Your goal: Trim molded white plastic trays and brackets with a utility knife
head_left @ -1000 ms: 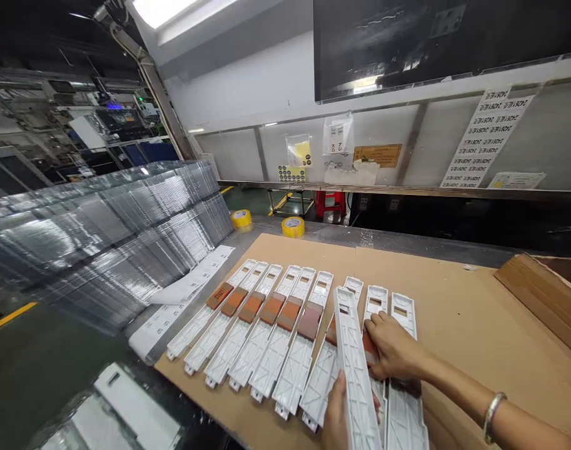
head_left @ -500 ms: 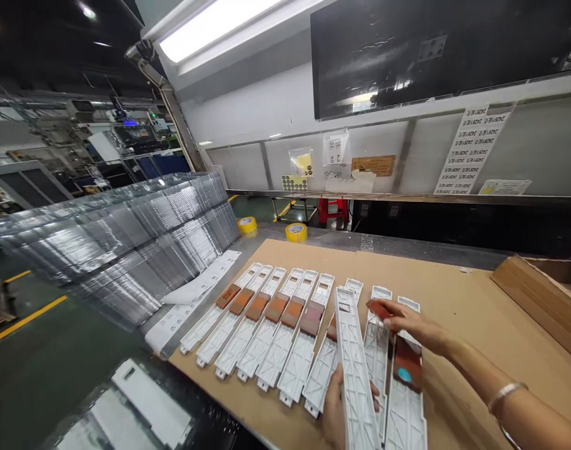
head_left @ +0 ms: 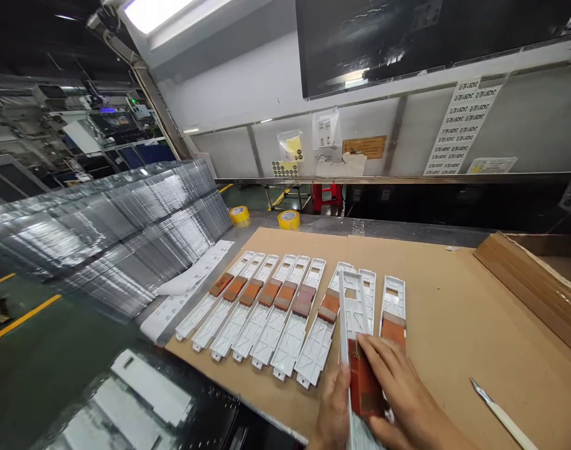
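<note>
A long white plastic part (head_left: 355, 306) is raised over the board, gripped along its left edge by my left hand (head_left: 333, 400). Across its middle lies a red-brown block (head_left: 364, 381), which my right hand (head_left: 400, 384) holds from the right with its fingers on top. Several similar white parts, each with a brownish block across it, lie in a slanted row to the left, such as one white part (head_left: 285, 356). Another white part (head_left: 394, 300) with an orange-brown block (head_left: 393, 328) lies just right of the held one, partly hidden by my right hand.
A white-handled knife (head_left: 501, 415) lies at the lower right on the brown board (head_left: 454, 325). Behind it stands a cardboard box (head_left: 524, 294). Yellow tape rolls (head_left: 289, 219) sit at the back edge. Stacked clear trays (head_left: 126, 231) fill the left, with more white parts (head_left: 149, 387) below.
My right hand has brought the red-brown block left and down onto the held white part. The knife has come into view, and the camera view has shifted.
</note>
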{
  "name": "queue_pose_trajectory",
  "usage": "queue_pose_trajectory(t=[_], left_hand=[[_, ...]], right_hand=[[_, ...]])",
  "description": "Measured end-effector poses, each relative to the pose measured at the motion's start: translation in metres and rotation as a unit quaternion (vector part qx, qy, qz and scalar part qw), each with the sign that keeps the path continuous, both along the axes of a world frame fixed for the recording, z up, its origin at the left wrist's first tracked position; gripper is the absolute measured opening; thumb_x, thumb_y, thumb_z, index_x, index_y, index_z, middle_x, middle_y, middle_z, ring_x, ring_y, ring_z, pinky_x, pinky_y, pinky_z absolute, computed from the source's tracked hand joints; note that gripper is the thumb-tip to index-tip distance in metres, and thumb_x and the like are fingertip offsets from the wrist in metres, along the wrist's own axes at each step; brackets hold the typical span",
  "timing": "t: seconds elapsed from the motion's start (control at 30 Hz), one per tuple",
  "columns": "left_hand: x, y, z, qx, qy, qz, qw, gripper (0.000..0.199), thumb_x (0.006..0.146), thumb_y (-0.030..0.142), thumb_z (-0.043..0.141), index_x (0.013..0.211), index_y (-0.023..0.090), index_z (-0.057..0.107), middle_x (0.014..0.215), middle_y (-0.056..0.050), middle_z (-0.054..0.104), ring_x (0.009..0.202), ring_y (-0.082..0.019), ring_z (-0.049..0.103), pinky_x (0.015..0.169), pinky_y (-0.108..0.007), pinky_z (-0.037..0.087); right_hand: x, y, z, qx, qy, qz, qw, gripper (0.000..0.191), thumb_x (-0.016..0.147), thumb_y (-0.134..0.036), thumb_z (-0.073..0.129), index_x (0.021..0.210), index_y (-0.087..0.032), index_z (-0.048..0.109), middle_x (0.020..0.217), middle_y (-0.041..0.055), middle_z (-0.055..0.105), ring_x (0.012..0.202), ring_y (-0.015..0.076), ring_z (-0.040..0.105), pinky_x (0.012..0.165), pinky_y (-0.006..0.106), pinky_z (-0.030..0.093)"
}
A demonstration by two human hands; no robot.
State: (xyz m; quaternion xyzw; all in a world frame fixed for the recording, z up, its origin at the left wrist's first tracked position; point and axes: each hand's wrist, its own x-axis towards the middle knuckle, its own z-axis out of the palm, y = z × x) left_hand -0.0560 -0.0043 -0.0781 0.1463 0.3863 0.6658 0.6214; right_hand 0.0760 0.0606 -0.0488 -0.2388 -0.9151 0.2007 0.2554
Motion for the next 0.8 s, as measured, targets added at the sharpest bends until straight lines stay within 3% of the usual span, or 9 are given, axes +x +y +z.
queue_pose_trajectory(t=[0.1, 0.27, 0.37, 0.4, 0.47, 0.53, 0.63, 0.7, 0.8], left_hand=[[0.007, -0.003, 0.004, 0.054, 0.029, -0.031, 0.998, 0.063, 0.067, 0.069, 0.072, 0.091, 0.011, 0.070, 0.071, -0.007, 0.065, 0.075, -0.022, 0.063, 0.080, -0.037, 0.048], [0.005, -0.010, 0.012, 0.100, 0.060, -0.084, 0.990, 0.067, 0.067, 0.068, 0.073, 0.101, 0.010, 0.068, 0.069, -0.006, 0.060, 0.070, -0.020, 0.059, 0.071, -0.034, 0.046], [0.001, -0.019, 0.017, 0.099, 0.098, -0.138, 0.981, 0.074, 0.069, 0.073, 0.068, 0.108, 0.010, 0.066, 0.073, -0.007, 0.061, 0.067, -0.018, 0.059, 0.069, -0.033, 0.046], [0.000, -0.022, 0.020, 0.095, 0.109, -0.156, 0.977, 0.075, 0.069, 0.073, 0.068, 0.111, 0.010, 0.065, 0.075, -0.008, 0.062, 0.068, -0.018, 0.059, 0.071, -0.034, 0.047], [0.002, -0.027, 0.027, 0.096, 0.126, -0.177, 0.971, 0.080, 0.068, 0.072, 0.070, 0.118, 0.011, 0.062, 0.082, -0.009, 0.064, 0.077, -0.023, 0.062, 0.079, -0.038, 0.049], [0.005, -0.032, 0.034, 0.115, 0.165, -0.185, 0.962, 0.086, 0.068, 0.074, 0.067, 0.126, 0.011, 0.058, 0.093, -0.013, 0.065, 0.093, -0.029, 0.062, 0.090, -0.043, 0.046], [0.007, -0.039, 0.036, 0.130, 0.260, -0.181, 0.940, 0.082, 0.075, 0.073, 0.060, 0.129, 0.011, 0.056, 0.105, -0.016, 0.063, 0.105, -0.033, 0.057, 0.097, -0.044, 0.042], [0.005, -0.045, 0.032, 0.110, 0.330, -0.186, 0.919, 0.075, 0.079, 0.071, 0.054, 0.125, 0.012, 0.058, 0.095, -0.014, 0.064, 0.091, -0.030, 0.059, 0.087, -0.040, 0.046], [0.001, -0.051, 0.024, 0.095, 0.404, -0.199, 0.888, 0.071, 0.085, 0.068, 0.046, 0.124, 0.009, 0.058, 0.081, -0.011, 0.061, 0.071, -0.024, 0.055, 0.071, -0.036, 0.046]], right_hand=[[0.000, -0.004, 0.000, 0.011, 0.001, -0.010, 1.000, 0.096, 0.071, -0.010, 0.053, 0.156, -0.023, 0.009, 0.144, 0.0179, 0.039, 0.134, 0.0332, 0.037, 0.102, 0.055, 0.044], [0.011, -0.014, 0.002, -0.001, 0.001, -0.006, 1.000, 0.090, 0.081, -0.016, 0.055, 0.157, -0.026, 0.008, 0.146, 0.0158, 0.040, 0.136, 0.0302, 0.038, 0.106, 0.051, 0.042], [0.017, -0.018, 0.007, -0.115, 0.047, -0.007, 0.992, 0.077, 0.087, -0.036, 0.058, 0.155, -0.030, 0.022, 0.156, 0.0099, 0.029, 0.143, 0.0298, 0.028, 0.112, 0.048, 0.034], [0.015, -0.019, 0.008, -0.185, 0.096, -0.041, 0.977, 0.074, 0.088, -0.044, 0.057, 0.154, -0.031, 0.026, 0.158, 0.0081, 0.026, 0.144, 0.0298, 0.026, 0.113, 0.047, 0.033], [0.006, -0.023, 0.008, -0.313, 0.202, -0.140, 0.917, 0.073, 0.090, -0.055, 0.050, 0.153, -0.030, 0.024, 0.158, 0.0079, 0.026, 0.142, 0.0290, 0.030, 0.110, 0.045, 0.038], [-0.006, -0.028, 0.006, -0.377, 0.255, -0.213, 0.864, 0.072, 0.093, -0.059, 0.043, 0.153, -0.028, 0.020, 0.153, 0.0102, 0.036, 0.135, 0.0270, 0.042, 0.099, 0.039, 0.049], [-0.020, -0.039, 0.000, -0.409, 0.263, -0.241, 0.840, 0.061, 0.094, -0.061, 0.039, 0.143, -0.025, 0.036, 0.133, 0.0104, 0.058, 0.111, 0.0257, 0.061, 0.080, 0.034, 0.055], [-0.021, -0.047, -0.005, -0.420, 0.271, -0.262, 0.825, 0.055, 0.090, -0.064, 0.044, 0.126, -0.024, 0.049, 0.115, 0.0088, 0.067, 0.093, 0.0254, 0.066, 0.070, 0.032, 0.055], [-0.017, -0.055, -0.008, -0.432, 0.291, -0.290, 0.803, 0.051, 0.084, -0.065, 0.055, 0.111, -0.023, 0.054, 0.097, 0.0061, 0.070, 0.083, 0.0254, 0.065, 0.063, 0.030, 0.052]])
